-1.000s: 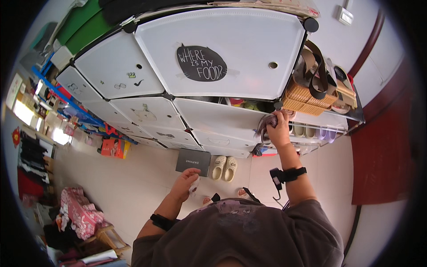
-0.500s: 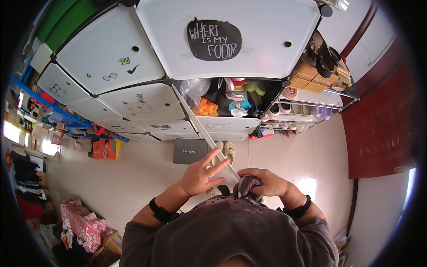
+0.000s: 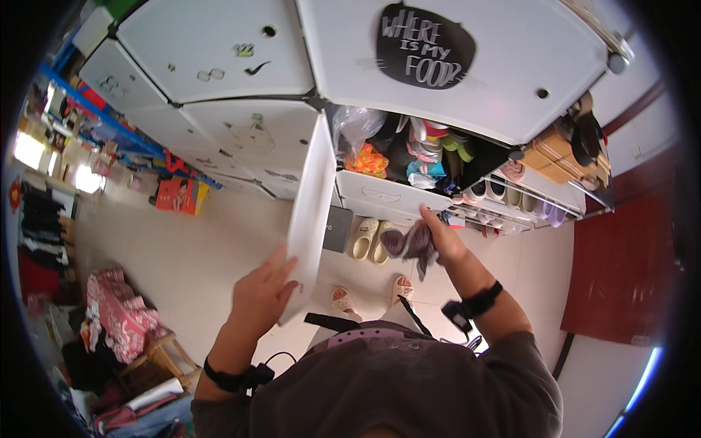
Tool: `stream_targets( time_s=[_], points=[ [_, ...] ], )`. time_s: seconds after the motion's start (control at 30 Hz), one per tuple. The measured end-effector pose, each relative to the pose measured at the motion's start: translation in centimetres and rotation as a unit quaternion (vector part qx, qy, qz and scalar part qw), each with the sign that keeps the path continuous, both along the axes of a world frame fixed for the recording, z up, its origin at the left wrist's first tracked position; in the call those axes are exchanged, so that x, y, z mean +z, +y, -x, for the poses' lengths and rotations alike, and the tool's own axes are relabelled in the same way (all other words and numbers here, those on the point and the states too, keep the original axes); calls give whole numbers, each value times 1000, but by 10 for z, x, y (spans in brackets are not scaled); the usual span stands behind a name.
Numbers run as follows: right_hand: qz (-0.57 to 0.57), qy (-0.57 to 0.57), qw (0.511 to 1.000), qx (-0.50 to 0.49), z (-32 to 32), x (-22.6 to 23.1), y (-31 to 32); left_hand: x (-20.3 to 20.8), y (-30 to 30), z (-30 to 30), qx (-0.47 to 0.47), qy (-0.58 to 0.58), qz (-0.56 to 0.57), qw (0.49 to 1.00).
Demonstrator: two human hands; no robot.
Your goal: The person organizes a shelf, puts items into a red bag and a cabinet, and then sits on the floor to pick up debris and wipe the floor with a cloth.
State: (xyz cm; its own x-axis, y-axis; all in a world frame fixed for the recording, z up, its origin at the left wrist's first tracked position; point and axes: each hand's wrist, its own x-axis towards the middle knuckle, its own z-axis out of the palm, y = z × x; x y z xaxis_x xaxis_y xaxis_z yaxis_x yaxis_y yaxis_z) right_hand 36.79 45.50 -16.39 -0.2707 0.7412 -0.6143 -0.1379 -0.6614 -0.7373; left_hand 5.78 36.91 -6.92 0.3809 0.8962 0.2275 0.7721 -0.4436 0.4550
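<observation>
My left hand [image 3: 264, 290] is at the white cabinet door [image 3: 312, 212], which stands swung out toward me. The fingers of this hand lie stretched against the door near its outer edge, slightly blurred. In my right hand [image 3: 442, 237] is a soft purple-brown cloth bundle [image 3: 410, 242] with greyish edging; it hangs below the fingers, and its exact kind is unclear. Beyond that hand is the uncovered cabinet compartment [image 3: 478, 169], where a clear plastic bag [image 3: 358, 128], an orange patterned bundle [image 3: 368, 160] and several colourful shoes [image 3: 431, 142] sit.
Cream clogs [image 3: 365, 239] and a dark grey box [image 3: 337, 230] stand on the floor by the cabinet. To the right are a shoe rack [image 3: 537, 197], a woven basket [image 3: 558, 152] and a dark red door [image 3: 613, 274]. A pink patterned cloth [image 3: 120, 314] lies at lower left.
The door has swung wider to the left, with my left hand moving along to its edge. My right hand has carried the cloth bundle forward from my body toward the compartment.
</observation>
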Motion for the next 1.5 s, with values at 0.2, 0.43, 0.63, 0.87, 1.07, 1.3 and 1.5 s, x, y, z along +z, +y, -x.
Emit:
stream_targets(
  time_s=[0.2, 0.43, 0.63, 0.87, 1.07, 1.3, 1.5],
  points=[
    [-394, -436, 804, 89, 49, -60, 134, -9, -30, 27, 227, 88, -52, 969],
    [-203, -679, 684, 175, 134, -62, 230, -43, -29, 47, 282, 63, -110, 951],
    [-335, -789, 468, 214, 42, -83, 304, -47, -24, 53, 284, 14, -113, 952],
    [-486, -802, 306, 163, -35, -64, 268, -47, -21, 56, 300, -14, -119, 946],
    [-365, -494, 789, -10, -42, -75, 250, -48, -24, 57, 290, -8, -116, 950],
    [-508, -606, 587, 175, -16, -40, 189, -43, -66, 6, 90, 25, -169, 981],
    [-529, -524, 652, 142, -44, -45, 191, -105, -10, -53, 105, -206, 63, 971]
  ],
)
